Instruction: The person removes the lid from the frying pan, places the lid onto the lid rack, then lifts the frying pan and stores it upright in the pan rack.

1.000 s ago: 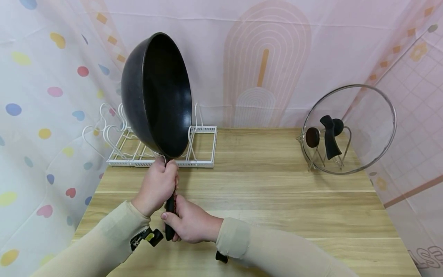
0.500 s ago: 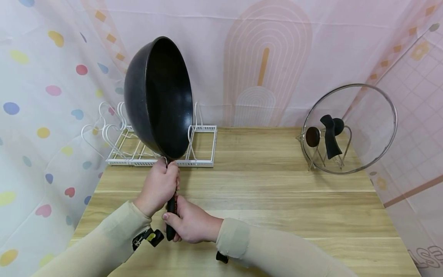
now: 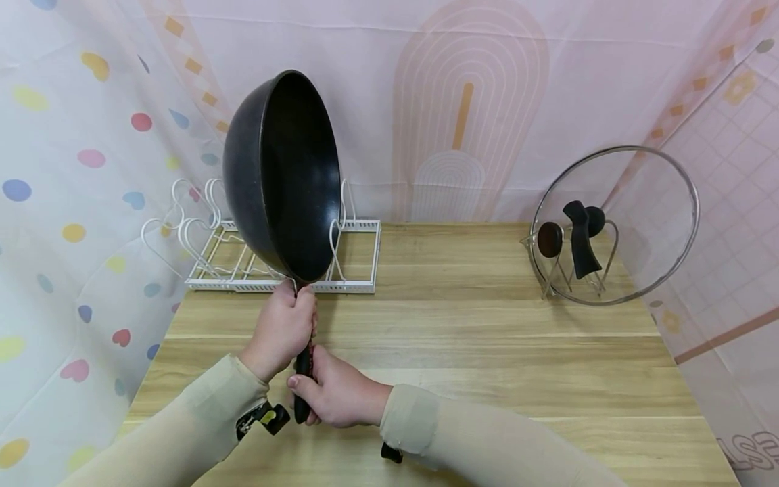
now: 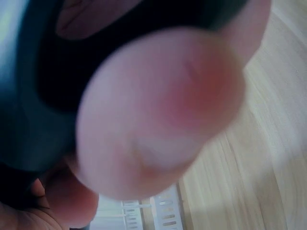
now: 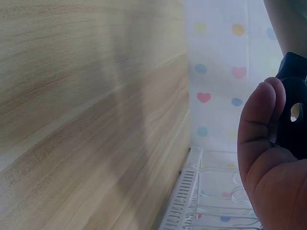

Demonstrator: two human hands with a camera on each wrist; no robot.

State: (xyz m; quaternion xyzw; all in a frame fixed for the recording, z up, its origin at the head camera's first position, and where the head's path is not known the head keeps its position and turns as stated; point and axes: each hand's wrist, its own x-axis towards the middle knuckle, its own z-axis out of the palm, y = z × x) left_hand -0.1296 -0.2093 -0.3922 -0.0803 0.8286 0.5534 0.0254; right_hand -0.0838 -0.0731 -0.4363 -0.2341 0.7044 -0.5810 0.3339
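Observation:
A deep black wok [image 3: 301, 182] stands on its side, its hollow turned to the right, above and partly among the wires of a white rack [image 3: 359, 287]. Its black handle [image 3: 302, 392] points toward me. My left hand [image 3: 282, 329] grips the handle close to the wok's rim. Lower down, my right hand [image 3: 341, 390] holds the handle's end, thumb lying across it. In the left wrist view a blurred fingertip [image 4: 158, 115] covers much of the black handle. The right wrist view has curled fingers [image 5: 259, 120] round the handle. Whether the wok touches the rack's base cannot be told.
At the right, a glass lid [image 3: 663, 264] with a metal rim and black knob leans upright in a small wire stand [image 3: 611, 250]. Behind the wooden table [image 3: 462, 325] hangs a pink patterned curtain [image 3: 365, 88]; a dotted one [image 3: 91, 223] is at the left.
The wok has sunk slightly and shifted a little to the right, toward the rack. Both hands keep their grip on the handle and move with it by a small amount.

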